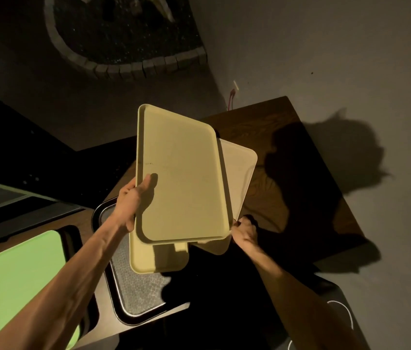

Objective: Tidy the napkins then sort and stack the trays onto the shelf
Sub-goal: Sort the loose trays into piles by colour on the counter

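Left hand (133, 198): your arm reaches forward, thumb over the rim of the top yellow tray (181, 178), fingers beneath, gripping its left edge and holding it tilted above the wooden table (300, 152).
Right hand (244, 229): fingers pinched on the near corner of the cream tray (241, 168) just under it.
Yellow trays: two; the second yellow tray (159, 258) lies lowest.
Cream: one.
Green tray (27, 276): one, lower left.
Grey patterned tray (136, 289): one.

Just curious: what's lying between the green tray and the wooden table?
In the head view, a black-rimmed grey patterned tray lies between the green tray and the wooden table.
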A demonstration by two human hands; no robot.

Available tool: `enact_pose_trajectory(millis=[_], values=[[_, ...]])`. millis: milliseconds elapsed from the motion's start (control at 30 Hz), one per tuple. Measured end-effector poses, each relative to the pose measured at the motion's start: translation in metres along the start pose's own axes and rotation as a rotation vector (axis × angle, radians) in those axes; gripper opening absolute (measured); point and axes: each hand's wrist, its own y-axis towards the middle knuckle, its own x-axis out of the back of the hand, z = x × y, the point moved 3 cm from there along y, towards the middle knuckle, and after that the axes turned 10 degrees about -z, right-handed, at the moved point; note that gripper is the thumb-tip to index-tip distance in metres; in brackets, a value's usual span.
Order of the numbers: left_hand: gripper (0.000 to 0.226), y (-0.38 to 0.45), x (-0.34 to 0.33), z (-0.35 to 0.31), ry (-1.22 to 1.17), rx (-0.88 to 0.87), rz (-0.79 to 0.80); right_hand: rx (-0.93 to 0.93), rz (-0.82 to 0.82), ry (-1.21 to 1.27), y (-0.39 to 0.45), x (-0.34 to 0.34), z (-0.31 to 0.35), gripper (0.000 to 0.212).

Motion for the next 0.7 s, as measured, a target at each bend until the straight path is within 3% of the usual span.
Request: enact_pose_trajectory(millis=[100,267,367,500,700], values=[[0.029,-0.002,0.001,0.007,0.012,0.023,-0.010,0.118,-0.106,-0.086,0.002,0.002,0.005,0.027],[0.012,-0.002,0.000,0.014,-0.026,0.051,-0.023,0.115,-0.296,-0.077,0.014,0.030,0.009,0.034],[0.012,-0.005,-0.010,0.013,-0.025,0.062,-0.022,0.120,-0.410,-0.014,0.024,0.056,0.001,0.030],[0.024,-0.009,-0.021,0.020,0.016,0.102,0.035,0.257,-0.620,0.003,0.040,0.088,-0.010,0.018],[0.021,-0.020,-0.062,0.037,0.044,0.189,0.086,0.267,-0.580,0.007,0.060,0.112,-0.037,0.024]])
